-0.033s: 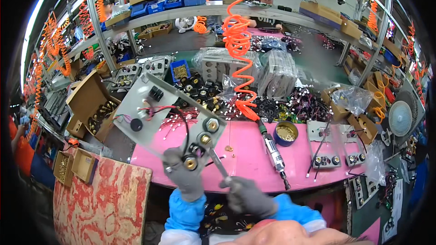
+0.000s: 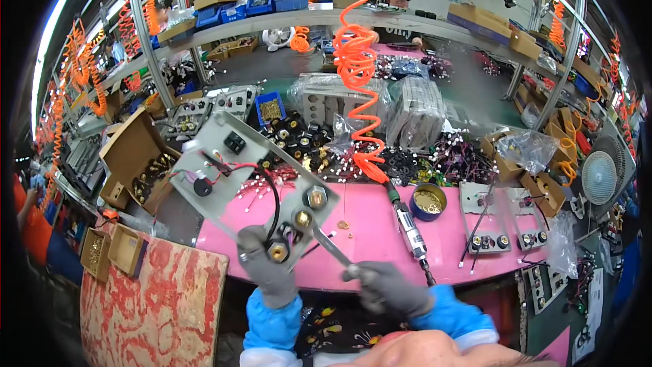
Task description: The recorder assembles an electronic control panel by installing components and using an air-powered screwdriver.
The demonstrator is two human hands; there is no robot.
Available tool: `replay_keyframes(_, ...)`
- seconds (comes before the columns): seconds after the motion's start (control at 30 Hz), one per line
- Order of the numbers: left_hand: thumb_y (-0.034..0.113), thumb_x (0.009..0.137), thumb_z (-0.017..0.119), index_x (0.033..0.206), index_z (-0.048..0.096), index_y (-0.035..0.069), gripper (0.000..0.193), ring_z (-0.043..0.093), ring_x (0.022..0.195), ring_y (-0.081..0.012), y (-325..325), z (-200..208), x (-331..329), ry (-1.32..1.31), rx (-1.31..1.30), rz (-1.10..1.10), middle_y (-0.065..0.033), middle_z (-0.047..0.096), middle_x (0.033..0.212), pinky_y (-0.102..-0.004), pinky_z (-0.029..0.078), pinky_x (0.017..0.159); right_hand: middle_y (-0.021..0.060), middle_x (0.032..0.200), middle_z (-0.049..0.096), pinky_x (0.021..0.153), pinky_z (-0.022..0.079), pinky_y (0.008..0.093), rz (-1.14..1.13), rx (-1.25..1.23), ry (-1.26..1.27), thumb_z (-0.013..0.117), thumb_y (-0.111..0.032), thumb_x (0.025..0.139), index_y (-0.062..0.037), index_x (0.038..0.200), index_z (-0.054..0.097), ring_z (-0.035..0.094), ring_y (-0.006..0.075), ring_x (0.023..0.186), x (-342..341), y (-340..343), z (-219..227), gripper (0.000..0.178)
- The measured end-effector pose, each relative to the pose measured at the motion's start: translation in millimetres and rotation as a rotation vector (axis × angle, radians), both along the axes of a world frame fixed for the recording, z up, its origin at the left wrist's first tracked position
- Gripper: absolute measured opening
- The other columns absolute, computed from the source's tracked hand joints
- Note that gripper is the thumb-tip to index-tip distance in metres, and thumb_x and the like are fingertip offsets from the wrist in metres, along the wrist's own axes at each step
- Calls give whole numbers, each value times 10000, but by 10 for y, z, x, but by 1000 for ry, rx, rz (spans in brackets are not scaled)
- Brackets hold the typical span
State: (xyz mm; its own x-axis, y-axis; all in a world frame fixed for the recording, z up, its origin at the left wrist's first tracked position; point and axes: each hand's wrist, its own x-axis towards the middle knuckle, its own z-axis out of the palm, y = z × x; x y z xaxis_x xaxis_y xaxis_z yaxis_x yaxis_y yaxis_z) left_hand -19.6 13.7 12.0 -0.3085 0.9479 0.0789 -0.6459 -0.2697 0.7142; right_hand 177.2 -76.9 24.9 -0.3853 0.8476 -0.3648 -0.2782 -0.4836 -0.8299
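Observation:
A grey metal panel [image 2: 234, 207] is held up at a tilt over the bench, fitted with a black switch, wires and brass fittings. My left hand [image 2: 266, 265], in a grey glove, is closed on the panel's near edge beside the lowest brass fitting [image 2: 278, 252]. In my gloved right hand [image 2: 390, 287] is the handle of a wrench [image 2: 331, 248]. The wrench's far end meets the middle brass fitting [image 2: 303, 219]. Above that sits another fitting with a hex nut [image 2: 316, 196]. A black cable [image 2: 274, 194] loops across the panel.
An air screwdriver [image 2: 411, 232] on an orange coiled hose lies on the pink mat [image 2: 380, 207], near a round tin of washers [image 2: 428, 200]. Finished-looking panels [image 2: 485, 217] lie right. A cardboard box [image 2: 139, 156] and a patterned board [image 2: 146, 299] are left. Wrapped panels [image 2: 415, 112] stand behind.
My right hand has moved to the right, swinging the wrench handle that way. The panel and my left hand have shifted slightly.

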Motion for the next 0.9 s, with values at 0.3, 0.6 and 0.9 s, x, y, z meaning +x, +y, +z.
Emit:
replay_keyframes(0.3,441,974,498,859,544,86,376,596,745,-130,14,231,-76,-1,108,70,-20,536,793,-286,521,690,-23,532,368,383,261,245,110,167,-195,428,-314,1022,10,1137,570,334,70,400,261,32,312,372)
replay_keyframes(0.6,394,970,539,876,571,90,320,538,705,-85,23,223,-34,65,79,129,5,528,778,-236,456,627,-17,547,361,383,276,236,-136,145,-85,466,-361,1004,26,1116,565,327,72,408,-168,-74,-3,415)
replay_keyframes(0.9,424,963,536,879,565,64,371,545,676,-86,16,112,174,138,21,188,-19,551,779,-235,466,601,-5,577,347,368,302,255,-395,143,146,438,-386,1008,-14,1120,527,342,86,420,-934,-274,-343,399)
